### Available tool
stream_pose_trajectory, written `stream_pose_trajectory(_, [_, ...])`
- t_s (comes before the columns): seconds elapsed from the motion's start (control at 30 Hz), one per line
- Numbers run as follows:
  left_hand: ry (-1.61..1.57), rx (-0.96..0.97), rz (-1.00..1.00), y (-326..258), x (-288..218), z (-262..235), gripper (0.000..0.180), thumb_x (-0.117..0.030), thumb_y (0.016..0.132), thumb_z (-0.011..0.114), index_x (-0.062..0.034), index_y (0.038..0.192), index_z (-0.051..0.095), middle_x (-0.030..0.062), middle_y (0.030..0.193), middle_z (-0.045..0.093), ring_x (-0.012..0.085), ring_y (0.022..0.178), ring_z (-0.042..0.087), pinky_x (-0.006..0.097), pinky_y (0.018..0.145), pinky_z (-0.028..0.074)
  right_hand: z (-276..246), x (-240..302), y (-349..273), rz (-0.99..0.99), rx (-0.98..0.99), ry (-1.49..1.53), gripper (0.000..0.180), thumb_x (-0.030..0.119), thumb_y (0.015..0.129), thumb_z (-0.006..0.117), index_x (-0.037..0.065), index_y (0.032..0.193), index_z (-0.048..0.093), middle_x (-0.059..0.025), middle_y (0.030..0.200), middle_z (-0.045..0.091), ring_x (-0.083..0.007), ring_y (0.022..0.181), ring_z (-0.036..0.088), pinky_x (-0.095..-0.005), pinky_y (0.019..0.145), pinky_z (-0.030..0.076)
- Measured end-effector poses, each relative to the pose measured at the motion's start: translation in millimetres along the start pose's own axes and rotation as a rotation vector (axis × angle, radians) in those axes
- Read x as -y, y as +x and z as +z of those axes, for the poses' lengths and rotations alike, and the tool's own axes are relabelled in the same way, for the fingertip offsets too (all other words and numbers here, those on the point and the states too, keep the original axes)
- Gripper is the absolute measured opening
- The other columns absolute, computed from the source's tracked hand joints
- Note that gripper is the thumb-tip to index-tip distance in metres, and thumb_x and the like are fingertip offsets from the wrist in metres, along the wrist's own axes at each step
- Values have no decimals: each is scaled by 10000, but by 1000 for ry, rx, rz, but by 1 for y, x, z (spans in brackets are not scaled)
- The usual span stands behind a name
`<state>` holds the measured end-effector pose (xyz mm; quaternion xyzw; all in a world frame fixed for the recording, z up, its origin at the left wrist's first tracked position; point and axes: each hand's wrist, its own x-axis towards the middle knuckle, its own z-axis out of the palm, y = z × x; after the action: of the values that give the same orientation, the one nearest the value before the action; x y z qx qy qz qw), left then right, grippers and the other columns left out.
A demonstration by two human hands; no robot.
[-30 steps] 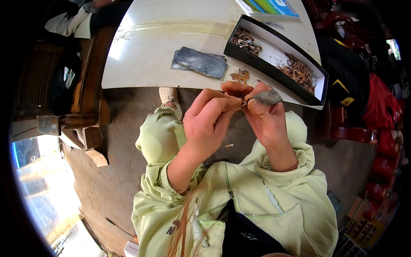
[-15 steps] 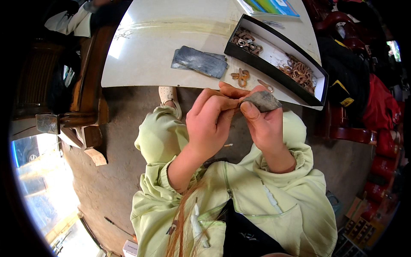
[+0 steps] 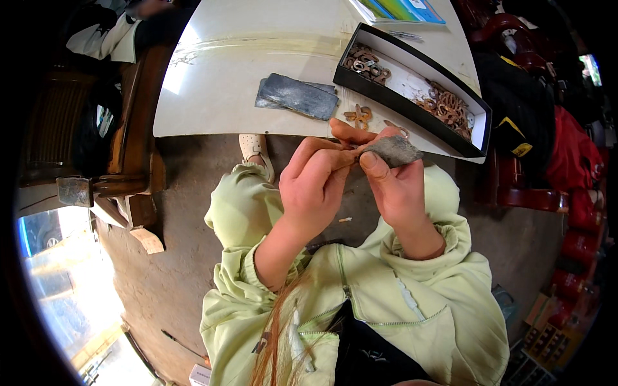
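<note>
In front of the table edge, above my lap, my two hands meet. My right hand (image 3: pixel 394 186) grips a worn grey piece of sandpaper (image 3: pixel 394 150), thumb on top and fingers beneath. My left hand (image 3: pixel 315 177) is closed, its fingertips pinched right at the sandpaper's left end. Whatever sits between those fingertips is too small and covered to make out. Just beyond the hands, several rusty metal rings (image 3: pixel 358 116) lie in a little cluster on the table. One longer rusty piece (image 3: pixel 396 127) lies to their right, partly behind my right fingers.
A long black box (image 3: pixel 412 105) with a white inside holds two heaps of rusty metal pieces. Two dark grey flat strips (image 3: pixel 299 96) overlap on the white table (image 3: pixel 219 83). A colourful booklet (image 3: pixel 399 11) lies at the far edge. Wooden seating (image 3: pixel 132 122) stands left.
Both hands keep nearly the same place and grip, with only a slight shift at the fingertips. The whole view has moved slightly.
</note>
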<state>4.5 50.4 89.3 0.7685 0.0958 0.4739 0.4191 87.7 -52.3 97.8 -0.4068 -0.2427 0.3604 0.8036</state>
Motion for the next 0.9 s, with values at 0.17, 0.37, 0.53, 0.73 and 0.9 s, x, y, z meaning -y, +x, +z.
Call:
stream_pose_trajectory(0.17, [-230,-29,-162,-9,6,0,123,66,743,679,-4,815,608,90,760,571,208,717,626,295,595,508,1,4,0,-53,51,-40,104,26,894,593,-29,978,565,-185,1119,628,-194,1074,569,-343,949,452])
stream_pose_trajectory(0.37, [-898,51,-343,-2,12,-6,52,38,896,538,39,930,498,105,905,539,207,772,656,294,682,561,1,7,0,63,-59,33,106,54,894,606,-22,961,577,-170,1088,626,-177,974,591,-327,873,479])
stream_pose_trajectory(0.53, [-960,35,-551,5,0,-2,71,-9,914,533,10,949,474,100,947,531,182,784,618,286,663,547,-2,9,0,-117,-27,-54,110,40,877,625,-20,959,581,-133,1031,615,-159,929,589,-289,825,487])
stream_pose_trajectory(0.73, [-879,131,-453,2,2,-3,139,110,866,522,42,983,491,111,996,531,194,900,625,293,747,554,-1,9,-2,-183,-87,-162,132,24,853,653,-22,950,576,-122,1030,599,-149,910,585,-267,788,485])
stream_pose_trajectory(0.9, [-766,136,-448,-1,4,-3,167,138,824,548,40,955,514,100,987,533,171,884,606,274,732,542,-7,5,-1,-310,-108,-330,131,39,847,666,-9,931,577,-119,1042,596,-116,869,568,-233,747,457])
